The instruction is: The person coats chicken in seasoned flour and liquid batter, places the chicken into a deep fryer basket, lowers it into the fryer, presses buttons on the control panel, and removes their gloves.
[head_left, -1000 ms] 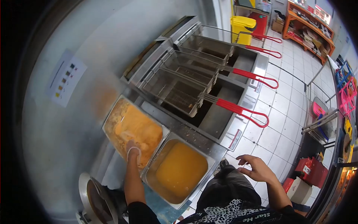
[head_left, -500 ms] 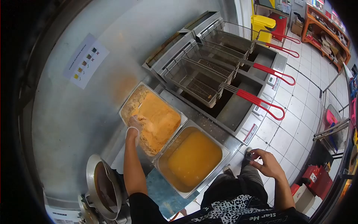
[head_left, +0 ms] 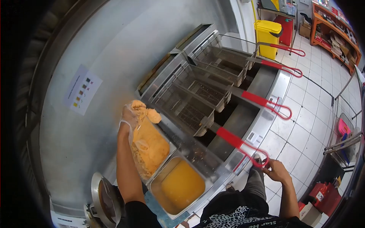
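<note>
Over the far end of the breading pan, coated food pieces sat gripped in the gloved left hand, apparently, I judged remotely, so excess dropped inside. The bare right hand curled beside a red fryer-basket handle; I could not tell whether it gripped.

Lumpy orange coated chunks r approx the same shade as the powdery orange coating mix. Rectangular silver-grey metal pan w/ deep yellow liquid in it. Looped basket handles = bright red, boxy plastic bin = yellow, sq. floor tiles = white w/ dark lines. Black fabric shirt's got a b&w leopard-ish print, open shelf unit's orange btw.
</note>
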The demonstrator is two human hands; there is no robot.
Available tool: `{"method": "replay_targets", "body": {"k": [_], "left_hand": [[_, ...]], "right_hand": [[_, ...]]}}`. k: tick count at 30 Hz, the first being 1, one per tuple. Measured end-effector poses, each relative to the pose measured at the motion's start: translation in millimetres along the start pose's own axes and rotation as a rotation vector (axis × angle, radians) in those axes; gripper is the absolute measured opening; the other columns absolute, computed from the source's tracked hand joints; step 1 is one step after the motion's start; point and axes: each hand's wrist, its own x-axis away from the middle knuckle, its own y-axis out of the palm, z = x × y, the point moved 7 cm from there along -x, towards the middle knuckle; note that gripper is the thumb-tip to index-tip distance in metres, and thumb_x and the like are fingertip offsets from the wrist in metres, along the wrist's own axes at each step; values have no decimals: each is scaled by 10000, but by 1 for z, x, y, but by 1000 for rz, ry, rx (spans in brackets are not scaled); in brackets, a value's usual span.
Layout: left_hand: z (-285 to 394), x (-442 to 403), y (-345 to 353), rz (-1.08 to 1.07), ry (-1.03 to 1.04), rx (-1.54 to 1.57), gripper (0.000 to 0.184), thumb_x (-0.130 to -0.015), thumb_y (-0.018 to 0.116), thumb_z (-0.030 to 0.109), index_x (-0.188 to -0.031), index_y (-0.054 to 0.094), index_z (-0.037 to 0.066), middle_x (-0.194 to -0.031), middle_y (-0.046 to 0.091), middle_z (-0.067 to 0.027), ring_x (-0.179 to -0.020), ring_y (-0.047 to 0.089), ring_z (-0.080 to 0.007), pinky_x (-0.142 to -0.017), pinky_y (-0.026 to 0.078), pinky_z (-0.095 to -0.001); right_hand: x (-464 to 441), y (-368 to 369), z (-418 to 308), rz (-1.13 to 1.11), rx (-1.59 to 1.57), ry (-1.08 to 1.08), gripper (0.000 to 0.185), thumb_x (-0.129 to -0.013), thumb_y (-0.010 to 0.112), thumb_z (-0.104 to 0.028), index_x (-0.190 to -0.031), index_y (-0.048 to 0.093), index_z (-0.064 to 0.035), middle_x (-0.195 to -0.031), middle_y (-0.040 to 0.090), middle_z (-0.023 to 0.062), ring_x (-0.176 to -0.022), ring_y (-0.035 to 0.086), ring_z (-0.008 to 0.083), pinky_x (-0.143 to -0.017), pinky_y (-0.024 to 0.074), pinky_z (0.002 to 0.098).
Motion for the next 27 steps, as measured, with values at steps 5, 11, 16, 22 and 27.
{"method": "replay_targets", "body": {"k": [5,11,16,22,27], "left_hand": [[39,-74,128,27,50,-178,153,-829,731,-66,-962,697,0,-814,677,-51,-678,631,-126,-587,520,-258],[-28,-162,275,15,156,-920,162,-816,711,-10,-960,740,58,-844,732,-92,-725,673,-176,-666,549,-329],[-92,-185,342,-319,-170,-1167,235,-832,717,66,-1066,740,89,-978,734,-133,-850,711,-277,-806,572,-381],[-10,-153,280,-154,-115,-1177,625,-804,812,313,-1347,580,106,-1307,610,-210,-1192,612,-366,-1028,512,-407],[32,-63,202,124,-251,-505,511,-892,747,176,-1368,576,103,-1190,675,-158,-1160,642,-271,-1005,517,-397]], "right_hand": [[-34,-52,60,-3,-71,-11,433,-872,748,-270,-1191,652,6,-957,748,175,-918,709,364,-838,545,449],[-70,-145,109,85,-164,49,412,-876,745,-234,-1201,642,-1,-956,742,170,-909,709,355,-831,545,432],[-88,-192,143,141,-230,85,398,-864,757,-189,-1199,649,-3,-930,740,161,-899,710,346,-822,545,429],[-125,-207,122,-11,-188,-50,417,-871,757,-193,-1226,644,-4,-950,731,163,-903,707,338,-828,544,422],[-163,-200,68,-135,-151,-269,404,-897,735,-196,-1242,642,-7,-947,735,146,-888,708,313,-818,553,402]]}}
